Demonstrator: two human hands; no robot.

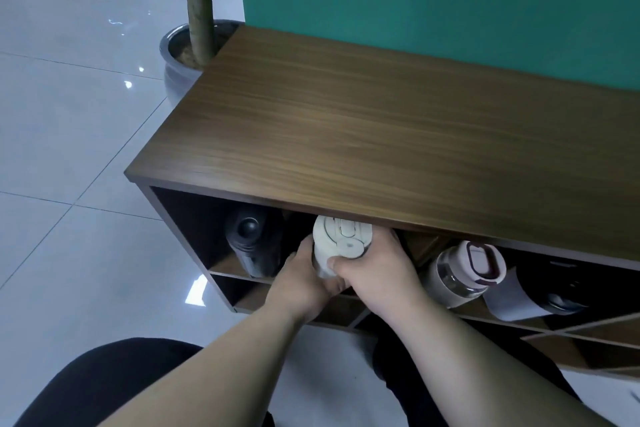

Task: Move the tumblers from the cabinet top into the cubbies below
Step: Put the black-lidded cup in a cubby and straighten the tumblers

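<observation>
**Two-hand placement of white tumbler in upper cubby**

The left hand [304, 282] and right hand [375, 274] both grasp one white tumbler [341, 243], fingers wrapped around its body. The tumbler lies tilted with its lid facing outward, at the mouth of the upper-row cubby [194, 229] at the cabinet's left end.

Tumbler count in view: four.
1. White tumbler, held.
2. One black tumbler [251, 241], same cubby, just left of the held unit.
3. One clear tumbler with pink lid [464, 272], in the cubby to the right.
4. One dark tumbler [564, 288], farther right, beside one grey sleeve [509, 302].

The wooden cabinet top [381, 135] bears no tumblers. One potted plant [197, 42] stands at its left end.
</observation>
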